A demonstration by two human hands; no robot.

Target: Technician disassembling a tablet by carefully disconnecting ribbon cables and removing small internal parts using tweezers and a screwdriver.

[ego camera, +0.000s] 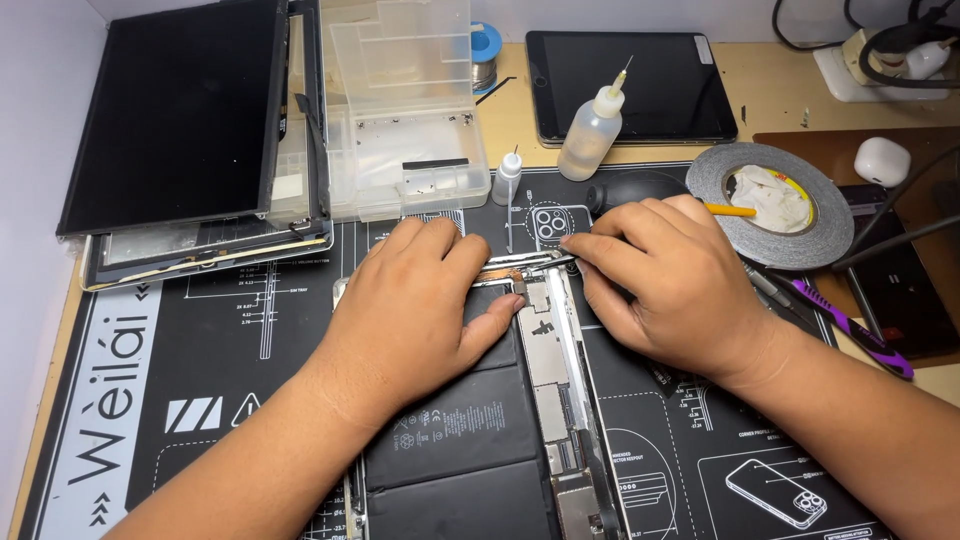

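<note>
Black battery (455,420) half-hidden, hands covering tablet (560,400)

Wooden desk (790,85), pale wall (30,120)

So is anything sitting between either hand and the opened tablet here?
Nothing visible does. The left hand lies flat on the opened tablet, over its dark battery. The right hand has its fingertips at the top edge by the metal board strip. The bottles, blower and tape roll sit behind, off the tablet.
</note>
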